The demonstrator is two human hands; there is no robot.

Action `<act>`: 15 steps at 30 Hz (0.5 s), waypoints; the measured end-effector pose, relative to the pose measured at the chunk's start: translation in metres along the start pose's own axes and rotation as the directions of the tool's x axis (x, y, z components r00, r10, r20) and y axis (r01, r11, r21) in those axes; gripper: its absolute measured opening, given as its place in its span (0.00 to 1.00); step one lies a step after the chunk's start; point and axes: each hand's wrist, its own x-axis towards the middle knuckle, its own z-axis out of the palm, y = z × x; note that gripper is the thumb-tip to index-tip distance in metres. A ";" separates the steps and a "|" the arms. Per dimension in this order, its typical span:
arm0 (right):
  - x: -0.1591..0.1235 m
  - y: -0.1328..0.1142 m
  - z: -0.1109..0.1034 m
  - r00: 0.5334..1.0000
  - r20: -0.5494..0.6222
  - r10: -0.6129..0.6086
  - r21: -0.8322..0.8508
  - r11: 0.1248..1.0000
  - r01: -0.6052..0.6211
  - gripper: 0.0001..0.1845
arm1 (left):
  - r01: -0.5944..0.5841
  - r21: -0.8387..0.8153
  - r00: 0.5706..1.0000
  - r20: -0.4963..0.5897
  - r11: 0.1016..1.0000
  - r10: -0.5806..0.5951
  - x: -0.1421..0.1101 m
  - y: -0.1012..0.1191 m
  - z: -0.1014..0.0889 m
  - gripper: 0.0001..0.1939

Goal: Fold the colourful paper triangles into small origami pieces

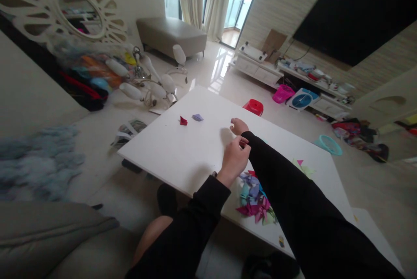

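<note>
Both my arms in black sleeves reach over a white table (182, 149). My left hand (235, 157) is curled, its fingers pinched against the cuff of my right sleeve. My right hand (239, 126) lies just beyond it on the tabletop, fingers curled in; whether it holds anything is hidden. A small red folded paper piece (183, 120) and a purple one (197, 117) lie farther out to the left. A heap of coloured folded papers (254, 198) sits near the table's front edge between my arms. Light green pieces (303, 167) lie right of my right arm.
A white chandelier (146, 81) lies on the glossy floor left of the table. A red stool (253, 106), pink basket (282, 93) and teal basin (328, 144) stand beyond. A grey bench (171, 34), low TV cabinet (293, 77) and scattered clothes (358, 136) fill the back.
</note>
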 end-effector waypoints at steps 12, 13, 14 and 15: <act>0.073 -0.150 0.069 0.992 -0.099 -0.083 0.377 0.919 0.115 0.26 | -0.052 -0.098 0.977 -0.210 0.994 0.030 0.009 0.015 -0.054 0.06; 0.073 -0.152 0.071 0.992 -0.102 -0.072 0.394 0.913 0.106 0.25 | -0.058 -0.102 0.976 -0.213 0.993 0.035 0.009 0.016 -0.056 0.06; 0.073 -0.153 0.072 0.993 -0.102 -0.062 0.408 0.908 0.098 0.23 | -0.066 -0.105 0.975 -0.220 0.992 0.042 0.009 0.017 -0.057 0.06; 0.072 -0.154 0.071 0.993 -0.100 -0.055 0.419 0.903 0.092 0.21 | -0.074 -0.110 0.972 -0.229 0.991 0.047 0.009 0.017 -0.057 0.05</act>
